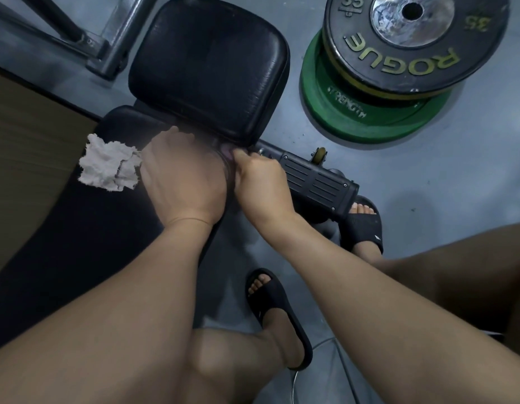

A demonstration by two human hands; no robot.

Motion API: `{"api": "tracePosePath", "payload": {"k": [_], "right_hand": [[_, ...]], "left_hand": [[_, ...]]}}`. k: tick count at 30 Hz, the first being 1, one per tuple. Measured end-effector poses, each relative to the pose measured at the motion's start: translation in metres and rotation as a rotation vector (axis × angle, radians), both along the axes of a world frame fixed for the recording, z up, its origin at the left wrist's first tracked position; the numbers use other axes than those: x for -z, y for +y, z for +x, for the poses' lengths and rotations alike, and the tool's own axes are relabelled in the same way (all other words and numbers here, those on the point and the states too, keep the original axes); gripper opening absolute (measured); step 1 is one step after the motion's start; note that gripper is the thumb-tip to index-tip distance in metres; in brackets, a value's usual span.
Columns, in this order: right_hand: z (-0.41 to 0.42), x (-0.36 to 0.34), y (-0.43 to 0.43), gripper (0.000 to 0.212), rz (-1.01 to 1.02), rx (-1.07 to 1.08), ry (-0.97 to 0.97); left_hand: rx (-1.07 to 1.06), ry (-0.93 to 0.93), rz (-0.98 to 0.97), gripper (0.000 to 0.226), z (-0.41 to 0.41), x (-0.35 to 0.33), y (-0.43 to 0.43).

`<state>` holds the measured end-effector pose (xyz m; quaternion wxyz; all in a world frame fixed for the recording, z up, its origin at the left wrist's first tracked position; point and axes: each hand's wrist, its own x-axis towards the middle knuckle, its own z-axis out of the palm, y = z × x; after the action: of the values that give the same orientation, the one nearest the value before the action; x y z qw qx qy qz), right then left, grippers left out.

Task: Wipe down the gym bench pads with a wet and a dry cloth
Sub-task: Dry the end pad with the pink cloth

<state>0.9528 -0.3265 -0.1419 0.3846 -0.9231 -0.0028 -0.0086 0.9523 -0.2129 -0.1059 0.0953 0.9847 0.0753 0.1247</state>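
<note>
The black seat pad [209,68] of the bench fills the upper middle, and the long back pad [78,228] runs down to the lower left. A crumpled white cloth [107,164] lies on the back pad, touching the outer edge of my left hand [183,179]. That hand shows its back, with its fingers bent down into the gap between the two pads and out of sight. My right hand [258,179] pinches a small pinkish cloth [226,151] at the near edge of the seat pad. Only a sliver of this cloth shows between my hands.
The bench's black frame block [317,182] with a small wheel sticks out to the right. Stacked weight plates [398,59] lie on the grey floor at the top right. A metal rack foot [107,53] stands at the top left. My feet in black slides [276,310] are beside the bench.
</note>
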Motion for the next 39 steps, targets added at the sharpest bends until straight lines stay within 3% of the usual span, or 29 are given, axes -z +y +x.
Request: {"api": "tracePosePath", "payload": {"k": [2, 7, 11, 16, 21, 26, 28, 33, 39], "right_hand": [[-0.010, 0.003, -0.010, 0.026, 0.050, 0.030, 0.065], [-0.021, -0.011, -0.016, 0.030, 0.154, 0.044, -0.285], [-0.003, -0.009, -0.003, 0.026, 0.057, 0.052, -0.301], [-0.003, -0.018, -0.002, 0.028, -0.020, 0.008, -0.166], [-0.013, -0.005, -0.047, 0.031, -0.091, 0.018, 0.190], [-0.017, -0.028, -0.062, 0.028, -0.002, 0.237, -0.211], [-0.001, -0.038, -0.052, 0.032, 0.016, 0.188, -0.306], [0.031, -0.032, -0.035, 0.029, -0.070, -0.113, -0.314], [0.105, -0.041, -0.052, 0.026, -0.155, 0.070, -0.319]], "left_hand": [[0.000, -0.005, -0.007, 0.039, -0.001, 0.000, 0.000], [-0.005, -0.009, 0.005, 0.038, -0.001, 0.000, 0.001], [-0.004, -0.010, -0.008, 0.039, -0.001, 0.000, 0.000], [-0.009, -0.016, -0.001, 0.039, 0.000, 0.000, 0.000], [0.000, -0.029, -0.019, 0.038, -0.002, 0.000, 0.000], [-0.003, -0.012, -0.004, 0.038, -0.002, 0.001, 0.000], [0.002, -0.023, -0.012, 0.037, -0.002, 0.000, 0.000], [-0.012, -0.025, -0.011, 0.037, -0.002, 0.001, 0.002], [-0.018, -0.022, -0.025, 0.037, -0.001, 0.000, 0.001]]}}
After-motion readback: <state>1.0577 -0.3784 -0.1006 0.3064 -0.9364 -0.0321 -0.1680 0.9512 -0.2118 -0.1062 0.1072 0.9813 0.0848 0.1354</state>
